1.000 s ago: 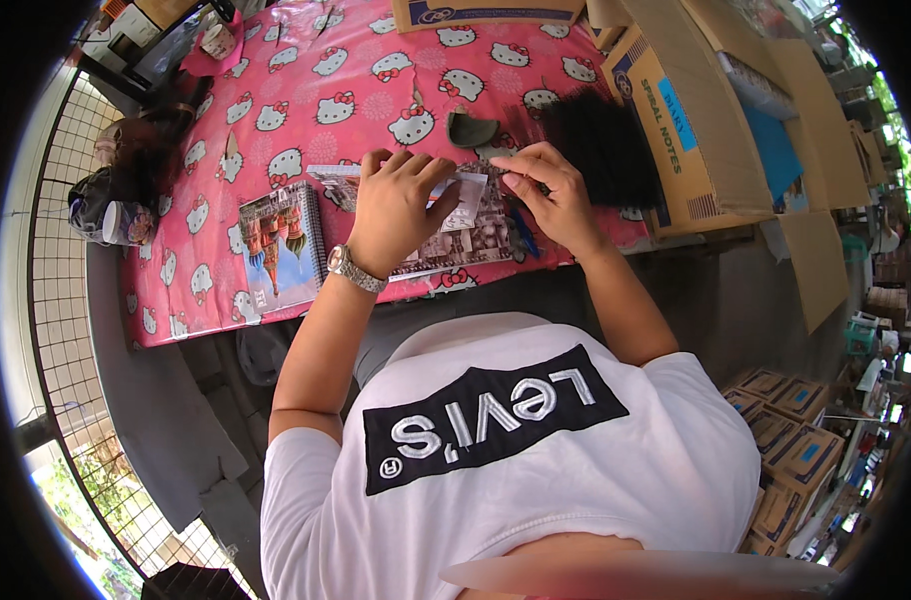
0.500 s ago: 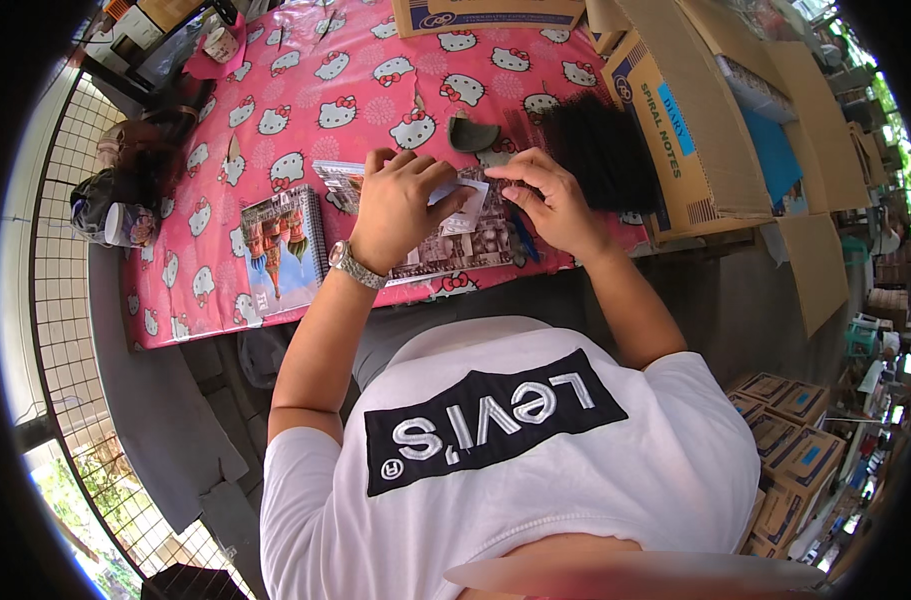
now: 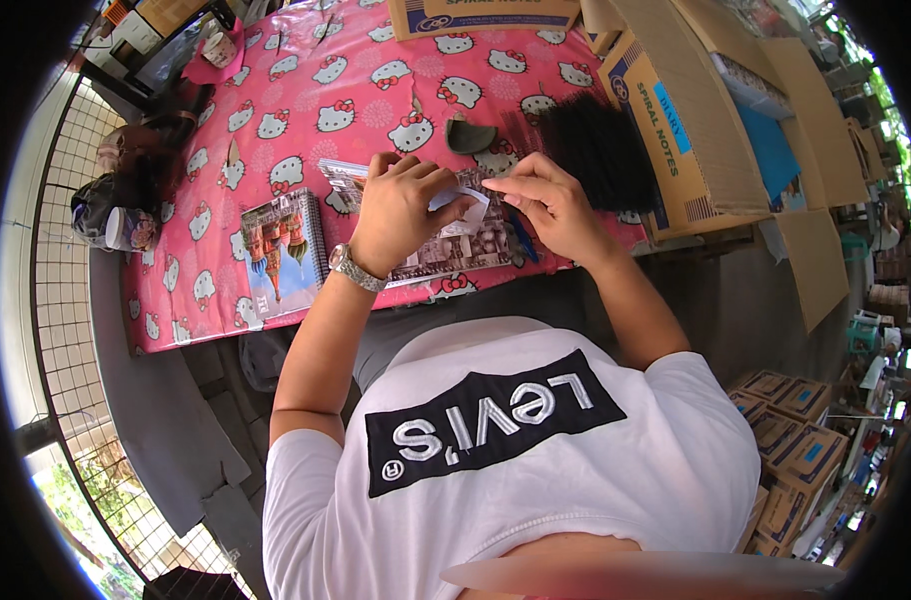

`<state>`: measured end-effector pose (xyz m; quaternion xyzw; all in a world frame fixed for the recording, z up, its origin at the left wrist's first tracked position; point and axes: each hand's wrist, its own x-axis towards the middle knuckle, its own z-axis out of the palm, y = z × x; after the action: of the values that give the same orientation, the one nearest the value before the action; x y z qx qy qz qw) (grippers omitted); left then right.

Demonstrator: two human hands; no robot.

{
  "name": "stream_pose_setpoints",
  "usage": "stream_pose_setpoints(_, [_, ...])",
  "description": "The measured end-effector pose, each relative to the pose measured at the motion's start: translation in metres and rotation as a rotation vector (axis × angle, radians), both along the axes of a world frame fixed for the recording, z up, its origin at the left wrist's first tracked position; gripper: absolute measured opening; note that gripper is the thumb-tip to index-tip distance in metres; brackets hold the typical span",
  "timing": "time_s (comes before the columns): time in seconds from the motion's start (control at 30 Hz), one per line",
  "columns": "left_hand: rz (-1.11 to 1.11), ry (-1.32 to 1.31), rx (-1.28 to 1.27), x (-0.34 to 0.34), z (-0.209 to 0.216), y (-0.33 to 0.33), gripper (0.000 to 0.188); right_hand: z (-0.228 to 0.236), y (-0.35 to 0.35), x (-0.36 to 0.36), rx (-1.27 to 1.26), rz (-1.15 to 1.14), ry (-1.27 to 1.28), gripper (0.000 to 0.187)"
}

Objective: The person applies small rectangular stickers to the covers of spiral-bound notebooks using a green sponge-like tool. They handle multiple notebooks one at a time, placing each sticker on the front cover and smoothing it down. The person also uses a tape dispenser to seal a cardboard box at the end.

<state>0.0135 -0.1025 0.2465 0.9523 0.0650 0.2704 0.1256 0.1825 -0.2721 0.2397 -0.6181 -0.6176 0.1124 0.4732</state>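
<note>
My left hand [image 3: 405, 212] is closed on white pages [image 3: 463, 218], its thumb pressing on them. They lift over a printed sheet or cover [image 3: 445, 262] with brownish city pictures, flat at the table's near edge. My right hand [image 3: 557, 212] is beside the pages' right corner, index finger and thumb drawn together in a pinch. Whatever is between those fingertips is too small to make out. Left of my left wrist lies a spiral notebook [image 3: 280, 255] with colourful domes on its cover. A blue pen-like thing [image 3: 523, 240] rests under my right hand.
A pink cat-patterned cloth [image 3: 305, 110] covers the table. Beyond my hands lie a dark curved piece [image 3: 469, 137] and a heap of thin black strands [image 3: 600, 150]. An open cardboard box [image 3: 665, 130] stands at right, another box [image 3: 485, 18] at the back. A cup [image 3: 130, 228] sits at left.
My right fingertips have dipped slightly nearer to me, toward the corner of the pages. My left hand keeps its grip with hardly any movement.
</note>
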Motion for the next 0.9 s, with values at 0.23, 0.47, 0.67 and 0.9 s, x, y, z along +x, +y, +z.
stream_pose_setpoints(0.23, [-0.047, -0.030, -0.009, 0.000, -0.002, 0.004, 0.027, -0.018, 0.000, -0.024, 0.103, -0.248, 0.099, 0.031])
stream_pose_setpoints(0.47, [-0.011, -0.028, -0.001, -0.002, -0.002, 0.000, 0.028, -0.003, -0.004, -0.019, 0.025, -0.145, 0.080, 0.025])
stream_pose_setpoints(0.67, [-0.019, -0.018, -0.012, -0.001, -0.001, 0.001, 0.029, -0.003, -0.007, -0.018, -0.025, -0.149, 0.040, 0.030])
stream_pose_setpoints(0.9, [-0.020, -0.002, -0.028, -0.003, -0.004, 0.000, 0.028, -0.002, -0.018, -0.028, 0.006, -0.128, -0.068, 0.033])
